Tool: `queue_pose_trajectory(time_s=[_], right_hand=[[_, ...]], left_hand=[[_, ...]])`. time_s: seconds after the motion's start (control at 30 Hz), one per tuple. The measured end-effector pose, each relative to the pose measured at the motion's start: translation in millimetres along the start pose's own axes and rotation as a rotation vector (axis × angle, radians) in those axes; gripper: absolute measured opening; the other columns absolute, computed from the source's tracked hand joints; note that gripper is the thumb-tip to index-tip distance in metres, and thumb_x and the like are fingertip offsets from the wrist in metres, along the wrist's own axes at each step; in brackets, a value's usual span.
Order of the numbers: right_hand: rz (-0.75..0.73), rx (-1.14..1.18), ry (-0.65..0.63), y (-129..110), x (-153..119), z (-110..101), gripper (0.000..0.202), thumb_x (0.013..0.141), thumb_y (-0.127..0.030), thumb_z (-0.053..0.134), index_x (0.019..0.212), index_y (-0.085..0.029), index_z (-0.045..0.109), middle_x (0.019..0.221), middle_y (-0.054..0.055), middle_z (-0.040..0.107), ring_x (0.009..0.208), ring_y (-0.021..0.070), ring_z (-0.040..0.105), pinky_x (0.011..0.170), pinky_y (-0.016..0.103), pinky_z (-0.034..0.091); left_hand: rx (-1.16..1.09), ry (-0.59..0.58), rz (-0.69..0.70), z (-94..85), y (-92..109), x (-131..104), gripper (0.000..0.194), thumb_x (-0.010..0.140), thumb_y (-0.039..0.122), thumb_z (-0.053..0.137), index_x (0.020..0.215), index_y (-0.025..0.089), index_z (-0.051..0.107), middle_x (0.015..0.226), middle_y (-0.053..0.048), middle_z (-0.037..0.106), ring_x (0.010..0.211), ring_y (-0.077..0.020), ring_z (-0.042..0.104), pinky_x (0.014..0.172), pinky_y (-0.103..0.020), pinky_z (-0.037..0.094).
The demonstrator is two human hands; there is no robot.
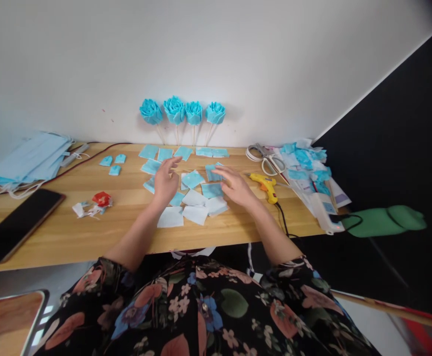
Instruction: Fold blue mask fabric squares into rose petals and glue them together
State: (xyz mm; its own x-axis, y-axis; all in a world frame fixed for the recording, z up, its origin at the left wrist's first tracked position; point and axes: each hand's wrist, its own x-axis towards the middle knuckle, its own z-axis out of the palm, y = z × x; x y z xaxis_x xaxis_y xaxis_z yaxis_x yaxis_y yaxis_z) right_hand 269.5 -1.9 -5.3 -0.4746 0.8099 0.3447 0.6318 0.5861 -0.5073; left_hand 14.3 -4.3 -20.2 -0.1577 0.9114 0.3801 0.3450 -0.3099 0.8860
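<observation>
Several square pieces of blue and white fabric lie spread over the middle of the wooden table. My left hand is above the left side of these pieces, fingers apart and nothing seen in them. On the right, my right hand has its fingers stretched over a blue piece; whether they touch it I cannot tell. Behind the pieces, several blue fabric flowers on thin sticks lean against the wall. A yellow glue gun lies just right of my right hand.
Scissors and a tape roll lie at the back right, beside blue scraps, a white power strip and a green bottle. Leftward are face masks, a phone, a red wrapper and small folded blue pieces.
</observation>
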Motion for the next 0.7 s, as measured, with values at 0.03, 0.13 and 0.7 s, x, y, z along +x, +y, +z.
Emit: queue_pose_trajectory(time_s=[0.03, 0.13, 0.7], right_hand=[[0.044, 0.0, 0.015, 1.5, -5.6, -5.4, 0.045, 0.086, -0.01, 0.048, 0.126, -0.023, 0.064, 0.133, 0.008, 0.066, 0.126, 0.0255, 0.058, 0.108, 0.047, 0.043], [0.188, -0.064, 0.008, 2.9, -17.6, -15.1, 0.026, 0.091, -0.02, 0.052, 0.111, -0.021, 0.069, 0.11, 0.008, 0.074, 0.105, 0.0249, 0.066, 0.095, 0.041, 0.049], [0.266, 0.226, 0.133, -2.7, 2.9, -5.6, 0.009, 0.085, -0.032, 0.061, 0.085, -0.023, 0.063, 0.093, 0.001, 0.073, 0.091, 0.0192, 0.068, 0.085, 0.032, 0.049]], left_hand=[[-0.005, -0.014, 0.006, 0.8, 1.2, -1.1, 0.058, 0.068, 0.002, 0.043, 0.115, 0.021, 0.069, 0.117, -0.006, 0.069, 0.1, -0.0191, 0.063, 0.091, -0.036, 0.051], [-0.045, -0.087, 0.002, 5.5, 4.8, -5.7, 0.05, 0.071, 0.005, 0.045, 0.112, 0.019, 0.071, 0.106, -0.006, 0.072, 0.095, -0.0184, 0.066, 0.092, -0.036, 0.051], [0.024, -0.249, -0.011, 15.0, 4.8, -13.1, 0.033, 0.089, 0.026, 0.053, 0.116, 0.02, 0.07, 0.106, -0.007, 0.075, 0.094, -0.0199, 0.069, 0.088, -0.034, 0.052]])
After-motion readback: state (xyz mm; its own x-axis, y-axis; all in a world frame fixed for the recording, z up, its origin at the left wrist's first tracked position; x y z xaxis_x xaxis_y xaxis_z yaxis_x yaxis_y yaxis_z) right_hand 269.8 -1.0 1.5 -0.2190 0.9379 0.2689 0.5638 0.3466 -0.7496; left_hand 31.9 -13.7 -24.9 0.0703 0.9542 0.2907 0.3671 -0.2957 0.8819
